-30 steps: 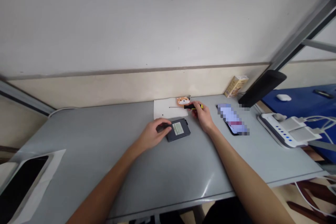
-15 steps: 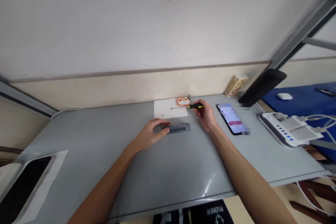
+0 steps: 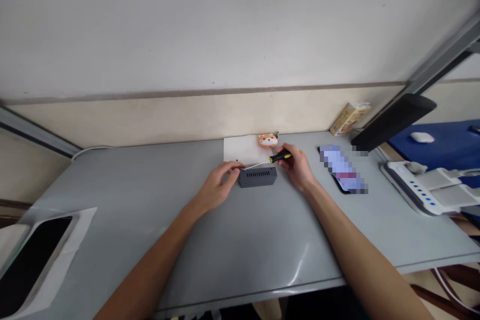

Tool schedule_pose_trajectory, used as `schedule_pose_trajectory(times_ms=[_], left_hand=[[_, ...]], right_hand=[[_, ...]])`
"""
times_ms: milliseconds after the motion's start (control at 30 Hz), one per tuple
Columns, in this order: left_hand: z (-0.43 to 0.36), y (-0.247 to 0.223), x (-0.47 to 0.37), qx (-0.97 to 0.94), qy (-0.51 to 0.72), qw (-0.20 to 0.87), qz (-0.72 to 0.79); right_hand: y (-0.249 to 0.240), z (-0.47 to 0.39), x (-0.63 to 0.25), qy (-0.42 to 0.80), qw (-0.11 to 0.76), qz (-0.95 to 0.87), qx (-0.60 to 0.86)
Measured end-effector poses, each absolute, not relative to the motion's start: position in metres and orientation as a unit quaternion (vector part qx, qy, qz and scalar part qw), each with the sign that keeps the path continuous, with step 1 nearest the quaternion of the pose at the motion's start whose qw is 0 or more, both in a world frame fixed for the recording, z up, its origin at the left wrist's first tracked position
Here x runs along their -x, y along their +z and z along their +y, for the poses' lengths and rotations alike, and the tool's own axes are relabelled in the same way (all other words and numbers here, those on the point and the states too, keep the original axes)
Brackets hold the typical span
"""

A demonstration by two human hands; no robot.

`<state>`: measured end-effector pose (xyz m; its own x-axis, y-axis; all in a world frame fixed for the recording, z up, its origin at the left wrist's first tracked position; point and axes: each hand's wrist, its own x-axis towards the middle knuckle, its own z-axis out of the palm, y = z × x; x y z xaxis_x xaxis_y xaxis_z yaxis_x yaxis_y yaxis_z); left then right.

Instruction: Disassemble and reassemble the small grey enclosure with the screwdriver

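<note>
My right hand (image 3: pixel 297 166) grips a screwdriver (image 3: pixel 279 156) by its black and yellow handle. Its thin shaft points left, with the tip at the upper left corner of a dark grey vented box (image 3: pixel 258 178). The box rests on the desk with its row of slots showing along the upper face. At the box's left end, my left hand (image 3: pixel 216 186) closes its thumb and fingers, close to the screwdriver tip. Behind lies a white sheet of paper (image 3: pixel 240 146) with a small dark speck, partly hidden by the fingers. An orange animal-face case (image 3: pixel 268 140) sits beside the paper.
To the right lie a phone (image 3: pixel 342 167) with its screen lit and a white power strip (image 3: pixel 410 187) with plugs. A carton (image 3: pixel 349 119) and a black upright object (image 3: pixel 393 120) stand by the wall. At left is a black-topped device (image 3: pixel 35 262) on paper.
The screwdriver tip has moved from the paper to the box's left corner. The box has been tilted so its slots face more upward. My left fingers have shifted to its end corner.
</note>
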<state>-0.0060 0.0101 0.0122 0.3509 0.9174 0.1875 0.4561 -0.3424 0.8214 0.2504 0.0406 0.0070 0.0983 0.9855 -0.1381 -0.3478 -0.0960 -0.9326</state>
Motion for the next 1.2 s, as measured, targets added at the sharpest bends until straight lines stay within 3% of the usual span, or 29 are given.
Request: schedule_pose_trajectory(times_ms=[133, 500, 1000, 1200], left_hand=[[0.007, 0.014, 0.008, -0.767, 0.349, 0.315, 0.437], [0.004, 0.014, 0.008, -0.846, 0.392, 0.092, 0.350], [0.008, 0.011, 0.009, -0.876, 0.352, 0.009, 0.330], [0.009, 0.007, 0.009, -0.889, 0.309, -0.046, 0.335]], right_hand=[[0.006, 0.040, -0.249, 0.574, 0.576, -0.348, 0.467], [0.003, 0.041, -0.251, 0.571, 0.579, -0.341, 0.472], [-0.002, 0.045, -0.252, 0.563, 0.608, -0.313, 0.464], [-0.005, 0.043, -0.246, 0.520, 0.589, -0.390, 0.480]])
